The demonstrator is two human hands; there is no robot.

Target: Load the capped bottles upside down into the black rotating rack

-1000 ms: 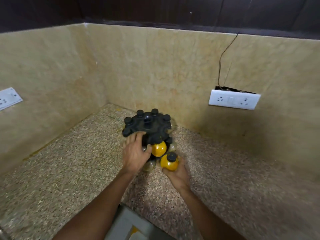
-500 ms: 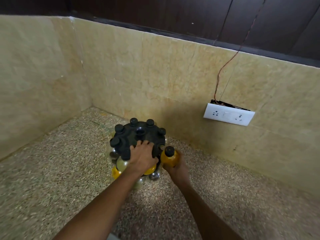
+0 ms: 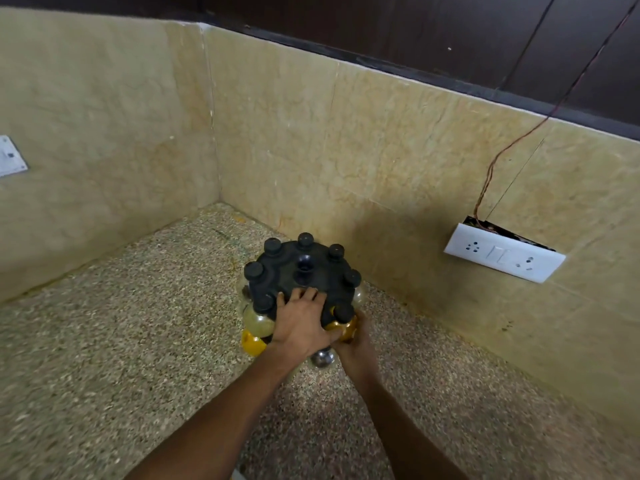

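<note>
You've got open counter point(image 3: 104, 341) to the left and front-right of the rack point(image 3: 301, 271). Behind it the walls point(image 3: 346, 161) meet in a corner, so the back is tight. Socket point(image 3: 504, 252) sticks out on the right wall. Left hand point(image 3: 301, 323) covers the rack's near edge; right hand point(image 3: 353, 341) w/ bottle point(image 3: 343, 323) blocks the near-right side.

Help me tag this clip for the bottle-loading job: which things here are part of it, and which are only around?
Part of the job:
black rack
yellow-filled bottle at the rack's near right edge, gripped by the right hand
left hand resting on the rack
the other bottles hanging in the rack

Only around:
white switch plate
red wire
speckled counter
</note>
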